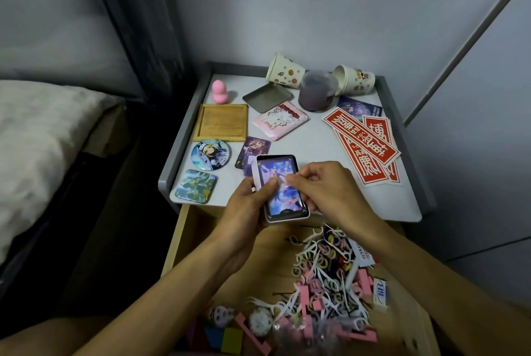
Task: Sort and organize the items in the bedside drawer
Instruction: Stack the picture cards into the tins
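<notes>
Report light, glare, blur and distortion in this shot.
Head view: dim, bluish room light; dark beside the bed; sheen on the round badge and the card case; drawer clutter at the bottom edge is smeared; wide-angle lens skews the nightstand rim.

A pale pink rectangular card case [275,166], its glossy illustrated face up, hangs tilted over the near edge of the grey worktop [313,143], pinched between the left hand [247,206] and the right hand [327,186]. Below it, the open light-wood drawer [179,240] holds a tangled heap of white floss picks, coloured hair ties and pink strips [324,272] along its right side.
</notes>
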